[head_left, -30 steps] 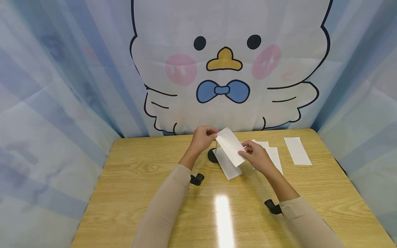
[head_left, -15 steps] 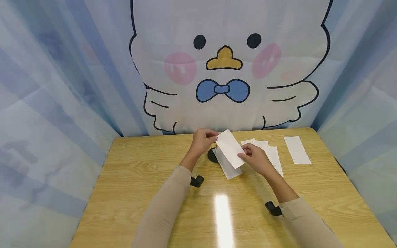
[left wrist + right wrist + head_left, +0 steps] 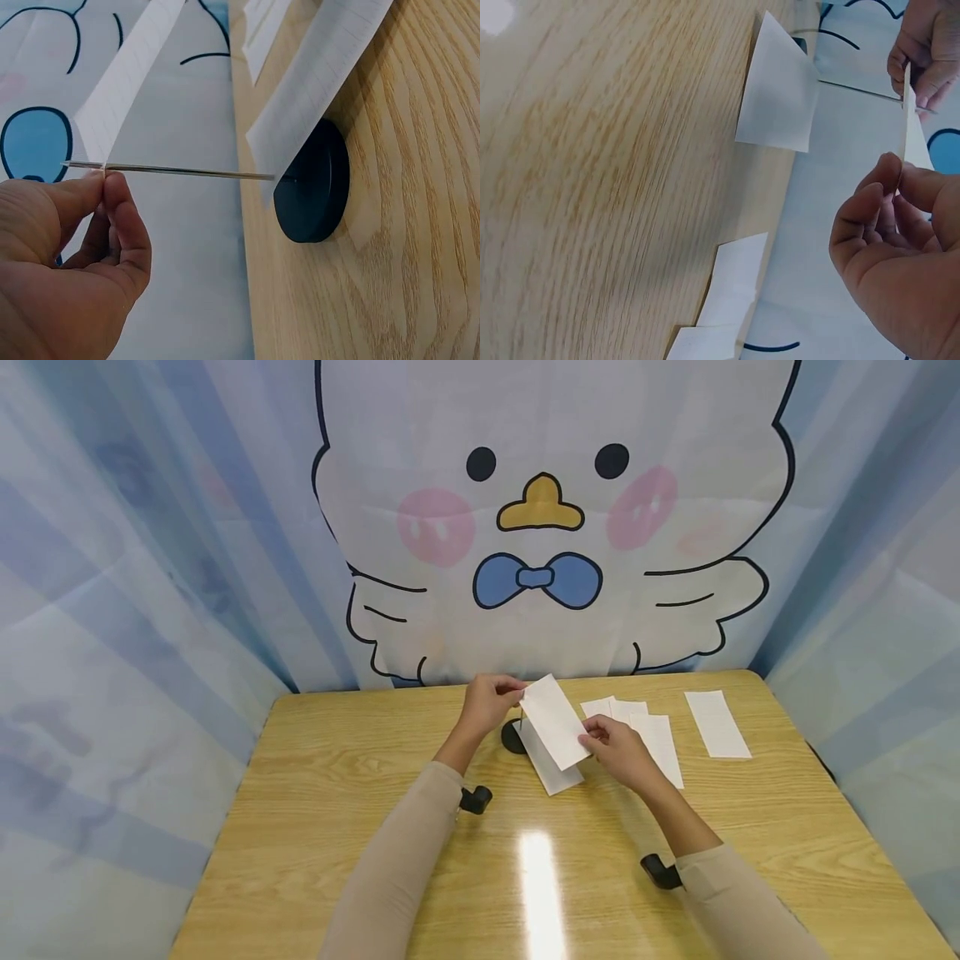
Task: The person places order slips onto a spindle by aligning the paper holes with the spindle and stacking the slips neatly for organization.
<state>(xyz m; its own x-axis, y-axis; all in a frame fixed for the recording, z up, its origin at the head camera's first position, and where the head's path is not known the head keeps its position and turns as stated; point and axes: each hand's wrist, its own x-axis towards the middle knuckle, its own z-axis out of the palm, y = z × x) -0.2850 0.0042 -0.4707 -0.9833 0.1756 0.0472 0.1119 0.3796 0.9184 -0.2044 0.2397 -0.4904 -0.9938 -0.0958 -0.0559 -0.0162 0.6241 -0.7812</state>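
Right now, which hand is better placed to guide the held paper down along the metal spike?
Probably the left hand: it pinches the held paper close beside the metal spike, while the right hand pinches it farther along, away from the spike.

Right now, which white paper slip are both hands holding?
The raised slip near the rod tip: left hand pinches one end, right hand the other. Neither hand touches the other slips.
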